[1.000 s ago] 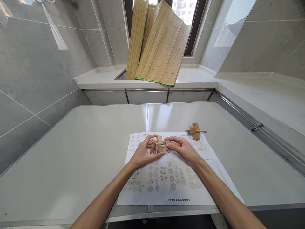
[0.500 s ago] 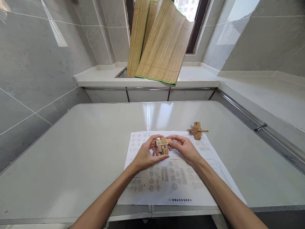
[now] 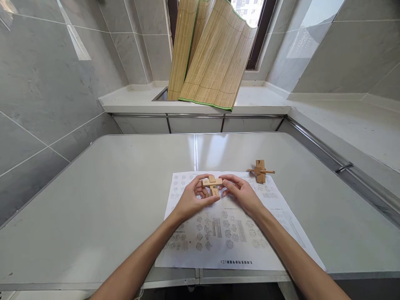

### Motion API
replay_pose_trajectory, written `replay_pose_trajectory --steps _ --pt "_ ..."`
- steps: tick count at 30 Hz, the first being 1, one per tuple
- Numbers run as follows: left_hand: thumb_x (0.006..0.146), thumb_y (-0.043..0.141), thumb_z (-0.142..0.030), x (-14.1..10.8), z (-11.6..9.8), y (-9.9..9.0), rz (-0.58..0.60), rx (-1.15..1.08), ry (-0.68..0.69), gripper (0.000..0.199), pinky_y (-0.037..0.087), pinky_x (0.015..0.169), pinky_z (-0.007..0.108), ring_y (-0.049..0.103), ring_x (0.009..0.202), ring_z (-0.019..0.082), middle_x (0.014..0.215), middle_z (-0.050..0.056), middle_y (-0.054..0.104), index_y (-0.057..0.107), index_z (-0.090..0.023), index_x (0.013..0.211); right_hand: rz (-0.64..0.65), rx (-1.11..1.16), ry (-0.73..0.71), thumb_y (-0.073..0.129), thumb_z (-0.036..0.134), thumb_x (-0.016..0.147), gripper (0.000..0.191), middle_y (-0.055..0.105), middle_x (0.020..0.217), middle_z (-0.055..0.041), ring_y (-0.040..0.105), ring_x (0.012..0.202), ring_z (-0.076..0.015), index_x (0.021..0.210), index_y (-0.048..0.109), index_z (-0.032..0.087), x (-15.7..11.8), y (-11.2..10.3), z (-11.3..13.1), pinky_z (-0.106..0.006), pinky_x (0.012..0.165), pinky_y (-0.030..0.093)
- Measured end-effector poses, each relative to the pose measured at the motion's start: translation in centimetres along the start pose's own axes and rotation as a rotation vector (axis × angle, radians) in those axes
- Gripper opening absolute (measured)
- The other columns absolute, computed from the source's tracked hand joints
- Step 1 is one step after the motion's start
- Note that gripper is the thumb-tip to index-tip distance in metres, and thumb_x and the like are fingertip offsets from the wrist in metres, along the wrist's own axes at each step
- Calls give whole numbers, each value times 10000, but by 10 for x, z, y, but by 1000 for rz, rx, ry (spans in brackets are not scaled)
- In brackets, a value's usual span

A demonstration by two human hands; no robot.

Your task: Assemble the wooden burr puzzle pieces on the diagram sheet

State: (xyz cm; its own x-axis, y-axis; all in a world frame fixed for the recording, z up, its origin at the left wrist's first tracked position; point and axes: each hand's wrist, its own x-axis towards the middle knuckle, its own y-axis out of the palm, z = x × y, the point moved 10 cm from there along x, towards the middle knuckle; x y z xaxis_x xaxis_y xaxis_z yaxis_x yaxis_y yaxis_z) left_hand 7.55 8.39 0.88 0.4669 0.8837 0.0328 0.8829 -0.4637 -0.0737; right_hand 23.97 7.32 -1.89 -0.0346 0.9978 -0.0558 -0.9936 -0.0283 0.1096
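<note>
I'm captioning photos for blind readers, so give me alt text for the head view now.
A person's left hand holds a cross of wooden blocks above a printed sheet on a pale table, the right hand at the cross's right end. Another wooden cross lies at the sheet's far right corner; behind, a slatted mat partly covers a window.

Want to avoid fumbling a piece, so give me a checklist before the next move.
1. Left hand holding the wooden assembly: ok, clasped from its left.
2. Right hand gripping too: cannot tell, fingertips at its right end.
3. Wooden assembly fully seated: cannot tell, too small.
4. Second assembly clear of hands: ok, beyond the right hand.
5. Printed sheet turned for reading: not ok, heading appears upside down.
</note>
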Motion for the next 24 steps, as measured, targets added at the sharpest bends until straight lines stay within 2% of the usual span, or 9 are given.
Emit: replay_pose_trajectory --steps 4,6,9,12,17,21,24 --pt "766 908 -383 5 10 -16 -117 -77 -45 682 566 763 300 693 789 159 1038 65 750 571 -219 1336 -124 -187 -79 748 602 877 422 742 997 -66 634 788 -205 1069 734 226 -2 -10 12 -373 790 529" --pt "777 898 -401 7 13 -22 -164 -104 -54 679 575 822 313 726 873 178 1147 95 759 563 -220 1339 -139 -337 -140 740 577 886 384 733 1081 -80 637 859 -229 1057 730 233 -3 -9 18 -386 813 523" --pt "778 894 -407 8 14 -27 -196 -108 -51 692 572 847 305 735 916 181 1180 105 763 556 -215 1351 -81 -552 -258 746 502 899 334 705 1150 -83 638 984 -263 1114 711 250 -6 2 26 -408 871 514" --pt "779 896 -397 7 13 -27 -188 -113 -45 694 573 831 295 725 890 165 1198 107 759 555 -211 1353 1 -654 -301 778 492 880 422 656 1234 -86 623 1101 -288 1226 667 276 -9 13 22 -428 920 527" --pt "800 891 -379 5 10 -24 -176 -96 -50 685 573 848 293 701 853 144 1145 86 761 552 -214 1373 70 -765 -292 880 522 777 716 564 1364 -94 524 1307 -337 1389 574 312 -11 21 12 -503 1076 486" --pt "794 894 -373 4 9 -23 -176 -90 -43 687 570 812 281 684 847 144 1125 79 752 555 -212 1370 29 -754 -322 859 470 797 555 594 1321 -103 549 1279 -348 1266 626 288 -11 21 15 -521 1061 495" --pt "786 898 -376 4 9 -22 -176 -76 -44 692 559 774 261 659 796 126 1101 67 745 560 -216 1369 17 -555 -269 827 420 824 514 653 1293 -105 621 1195 -320 1260 601 271 -8 16 14 -494 1014 521"
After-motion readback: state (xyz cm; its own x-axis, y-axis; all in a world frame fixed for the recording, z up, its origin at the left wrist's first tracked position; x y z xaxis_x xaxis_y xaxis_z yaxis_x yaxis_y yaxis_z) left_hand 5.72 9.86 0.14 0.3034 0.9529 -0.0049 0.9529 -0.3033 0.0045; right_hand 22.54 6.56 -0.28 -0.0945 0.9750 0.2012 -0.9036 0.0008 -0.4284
